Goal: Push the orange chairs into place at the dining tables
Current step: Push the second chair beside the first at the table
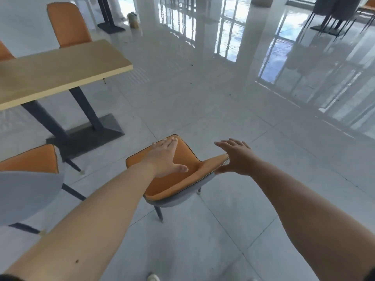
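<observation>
1. Nearest, both bare arms reach forward and down over the pale tiled floor [203,240]. The left hand [165,157] hangs over the seat of a stray orange chair [172,185] with its fingers [169,141] straight and spread, holding nothing; whether the palm touches the seat I cannot tell. The right hand [236,157] is likewise spread, its fingers [233,143] straight and gripping nothing, its thumb just beside the top edge of the chair's backrest — contact there is unclear.

2. That chair under the fingers stands alone on open floor, well apart from the worktop [60,72], which lies beyond and to the left of the left fingers. Judged from this, it is not yet in place — it has to be taken hold of, turned and pushed over to the table.

3. To the left of the left fingers, a second orange chair [30,159] with a grey back stands at the near edge of the worktop, close to the table's dark base [91,130]. It looks nearly tucked, perhaps needing a last nudge.

4. Beyond the worktop, far ahead of the left fingers, a third orange chair [69,25] stands upright against the far edge, and a sliver of another orange back [5,52] shows beside it. Both appear already set.

5. So the work seems partly done: the far side is in order, the near side is close, and the stray chair is left.
</observation>
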